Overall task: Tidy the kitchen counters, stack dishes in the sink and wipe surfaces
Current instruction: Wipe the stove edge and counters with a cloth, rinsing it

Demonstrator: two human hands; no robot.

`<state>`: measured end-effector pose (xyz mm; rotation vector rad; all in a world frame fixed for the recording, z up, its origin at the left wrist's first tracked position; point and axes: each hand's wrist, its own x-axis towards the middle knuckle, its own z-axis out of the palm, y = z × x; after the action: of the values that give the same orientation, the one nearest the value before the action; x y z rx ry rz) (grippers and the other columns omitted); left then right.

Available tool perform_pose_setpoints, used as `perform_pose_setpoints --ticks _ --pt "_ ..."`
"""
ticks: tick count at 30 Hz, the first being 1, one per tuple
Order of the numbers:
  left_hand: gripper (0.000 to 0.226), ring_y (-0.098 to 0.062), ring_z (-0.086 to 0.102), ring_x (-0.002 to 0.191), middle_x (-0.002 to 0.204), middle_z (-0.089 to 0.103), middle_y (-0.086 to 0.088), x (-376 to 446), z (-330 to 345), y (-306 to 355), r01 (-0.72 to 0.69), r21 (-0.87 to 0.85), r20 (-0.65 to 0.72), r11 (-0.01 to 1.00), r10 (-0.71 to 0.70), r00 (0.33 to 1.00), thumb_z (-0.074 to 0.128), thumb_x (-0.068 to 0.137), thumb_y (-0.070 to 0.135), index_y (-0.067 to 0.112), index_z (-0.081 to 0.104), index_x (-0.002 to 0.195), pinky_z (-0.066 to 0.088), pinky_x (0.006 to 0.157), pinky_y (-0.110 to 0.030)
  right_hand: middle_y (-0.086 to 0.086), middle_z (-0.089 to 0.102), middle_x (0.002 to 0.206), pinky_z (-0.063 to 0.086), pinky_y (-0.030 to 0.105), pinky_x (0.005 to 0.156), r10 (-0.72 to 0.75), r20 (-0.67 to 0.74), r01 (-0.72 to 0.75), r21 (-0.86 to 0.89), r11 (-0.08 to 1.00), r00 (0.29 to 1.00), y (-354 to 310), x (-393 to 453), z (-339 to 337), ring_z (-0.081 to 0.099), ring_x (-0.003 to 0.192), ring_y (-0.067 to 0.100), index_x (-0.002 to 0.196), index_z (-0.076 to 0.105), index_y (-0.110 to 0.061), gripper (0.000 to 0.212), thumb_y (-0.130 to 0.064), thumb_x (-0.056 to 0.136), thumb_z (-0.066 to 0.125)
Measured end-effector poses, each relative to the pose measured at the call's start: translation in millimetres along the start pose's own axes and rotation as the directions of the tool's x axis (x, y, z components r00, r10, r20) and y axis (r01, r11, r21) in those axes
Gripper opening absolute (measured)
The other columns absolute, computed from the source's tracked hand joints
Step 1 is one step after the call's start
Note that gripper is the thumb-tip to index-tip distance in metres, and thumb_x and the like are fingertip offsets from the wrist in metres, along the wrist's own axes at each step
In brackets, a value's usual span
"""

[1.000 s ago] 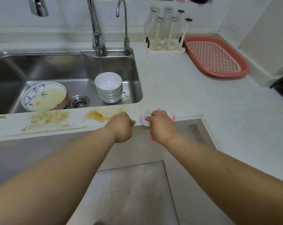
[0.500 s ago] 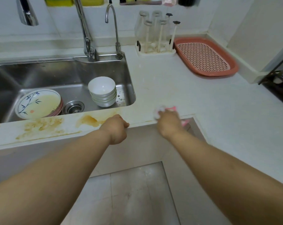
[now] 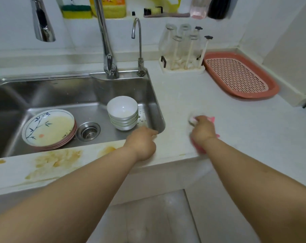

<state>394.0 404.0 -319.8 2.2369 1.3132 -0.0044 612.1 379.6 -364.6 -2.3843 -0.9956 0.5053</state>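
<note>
My right hand [image 3: 203, 131] grips a pink and white cloth [image 3: 211, 119] and presses it on the white counter [image 3: 245, 130] right of the sink. My left hand [image 3: 142, 143] rests curled on the counter's front rim by the sink's near right corner, holding nothing. In the steel sink [image 3: 43, 88] stand a stack of white bowls [image 3: 122, 112] and a stack of plates [image 3: 49, 128], the top plate painted with bamboo. Brown stains [image 3: 57, 159] smear the front rim left of my left hand.
A tall faucet [image 3: 107, 55] and a thin tap [image 3: 139, 48] rise behind the sink. A rack of upturned glasses [image 3: 183, 50] and a pink slotted tray [image 3: 240, 76] sit at the back right. Sponge, bottles and brush line the shelf [image 3: 113, 17] above.
My right hand has carried the cloth from the counter's front edge farther onto the counter, to the right and away from me. My left hand stayed on the rim. The view tilted up.
</note>
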Motion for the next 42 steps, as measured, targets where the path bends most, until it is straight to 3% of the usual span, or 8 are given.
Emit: perform_pose_setpoints --ticks 3,6,11,18,24,31,38,42 --pt "0.057 -0.022 0.036 0.137 0.149 0.039 -0.003 23 -2 0 -0.080 0.014 0.137 0.997 0.077 0.988 0.043 0.089 0.007 0.022 0.040 0.144 0.030 0.113 -0.030 0.009 0.027 0.155 0.020 0.035 0.118 -0.356 0.264 0.383 -0.058 0.922 0.897 -42 -16 41 0.019 0.145 0.026 0.139 0.048 -0.015 0.053 -0.001 0.088 0.044" --pt "0.056 -0.021 0.038 0.137 0.149 0.041 -0.003 40 -1 1 -0.112 0.005 0.257 0.994 0.107 0.960 0.043 0.090 0.006 0.023 0.042 0.143 0.031 0.111 -0.025 0.006 0.023 0.157 0.012 0.029 0.120 -0.497 0.284 0.543 -0.112 0.832 0.820 -28 -25 44 0.014 0.147 0.021 0.140 0.048 -0.019 0.057 -0.006 0.085 0.052" --pt "0.050 -0.021 0.040 0.136 0.147 0.043 -0.001 59 -8 -11 -0.063 -0.079 0.292 0.995 0.083 0.953 0.042 0.091 0.004 0.023 0.051 0.137 0.030 0.114 -0.027 0.013 0.045 0.143 0.013 0.019 0.113 -0.235 0.042 0.238 -0.259 0.936 0.971 -24 38 3 0.034 0.137 0.026 0.135 0.052 -0.014 0.060 -0.002 0.077 0.061" --pt "0.032 -0.014 0.049 0.127 0.137 0.056 0.004 74 -17 -1 -0.073 -0.043 0.310 0.996 0.083 0.947 0.047 0.098 0.014 0.020 0.065 0.124 0.036 0.106 -0.021 0.004 0.036 0.151 0.020 0.024 0.113 -0.361 0.272 0.434 -0.290 0.853 0.892 -28 -26 13 0.029 0.140 0.022 0.147 0.035 -0.022 0.071 -0.007 0.082 0.058" --pt "0.032 -0.019 0.056 0.120 0.129 0.062 -0.001 72 -7 -7 -0.010 -0.113 0.249 0.994 0.038 0.968 0.051 0.094 0.010 0.018 0.067 0.120 0.041 0.103 -0.024 0.012 0.038 0.146 0.029 0.035 0.109 -0.193 0.169 0.247 -0.409 0.878 0.967 -58 36 26 0.035 0.134 0.030 0.147 0.033 -0.017 0.060 -0.009 0.088 0.044" --pt "0.030 -0.022 0.058 0.117 0.125 0.065 -0.005 80 -11 -6 0.055 -0.117 0.299 0.992 -0.017 0.954 0.056 0.093 0.026 0.012 0.069 0.116 0.044 0.103 -0.034 0.010 0.041 0.143 0.030 0.031 0.104 -0.261 0.257 0.353 -0.434 0.829 0.930 -23 -35 -1 0.036 0.130 0.029 0.147 0.033 -0.014 0.061 -0.008 0.087 0.049" --pt "0.029 -0.022 0.057 0.117 0.125 0.064 -0.004 79 -7 -8 0.012 -0.094 0.253 0.995 0.012 0.967 0.054 0.093 0.019 0.015 0.070 0.116 0.045 0.102 -0.031 0.016 0.049 0.133 0.031 0.033 0.109 -0.170 0.195 0.244 -0.473 0.847 0.966 -64 47 27 0.043 0.126 0.033 0.132 0.046 -0.009 0.051 -0.004 0.081 0.048" --pt "0.028 -0.021 0.059 0.113 0.122 0.067 -0.003 83 -7 -12 0.012 -0.086 0.273 0.996 0.012 0.962 0.056 0.092 0.024 0.016 0.071 0.114 0.046 0.101 -0.032 0.014 0.045 0.138 0.029 0.032 0.105 -0.220 0.230 0.300 -0.416 0.858 0.948 -49 9 16 0.041 0.129 0.031 0.138 0.043 -0.008 0.055 -0.001 0.084 0.047"
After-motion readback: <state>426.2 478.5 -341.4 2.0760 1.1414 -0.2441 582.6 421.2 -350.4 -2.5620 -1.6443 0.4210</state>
